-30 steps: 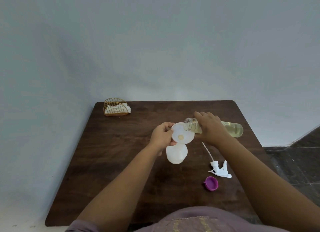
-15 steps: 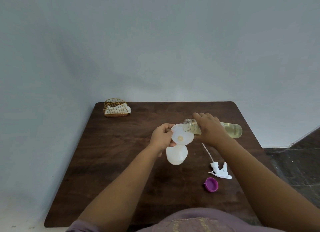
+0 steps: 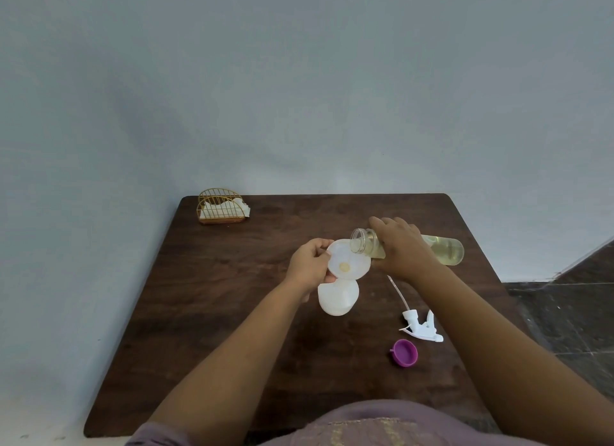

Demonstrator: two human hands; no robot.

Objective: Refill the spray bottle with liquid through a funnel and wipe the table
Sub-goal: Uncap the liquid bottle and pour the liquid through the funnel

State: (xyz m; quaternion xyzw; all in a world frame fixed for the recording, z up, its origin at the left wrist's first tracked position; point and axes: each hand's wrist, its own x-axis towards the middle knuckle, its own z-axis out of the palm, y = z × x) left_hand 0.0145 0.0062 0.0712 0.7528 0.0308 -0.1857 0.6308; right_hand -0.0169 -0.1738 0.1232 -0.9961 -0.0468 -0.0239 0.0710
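A white spray bottle (image 3: pixel 338 298) stands mid-table with a white funnel (image 3: pixel 349 258) in its neck. My left hand (image 3: pixel 309 266) grips the funnel's left rim. My right hand (image 3: pixel 403 247) holds a clear bottle (image 3: pixel 447 249) of pale yellow liquid, tipped almost level, its open mouth over the funnel's right rim. A little yellow liquid lies in the funnel's centre. The white trigger sprayer head (image 3: pixel 420 326) with its dip tube lies on the table to the right of the spray bottle.
A purple cap (image 3: pixel 404 353) lies near the sprayer head. A gold wire holder with white napkins (image 3: pixel 223 207) stands at the far left corner of the dark wooden table (image 3: pixel 206 312). Dark tiled floor shows beyond the table's right edge.
The clear bottle stays tipped over the funnel, with hardly any shift. Both hands keep their grips.
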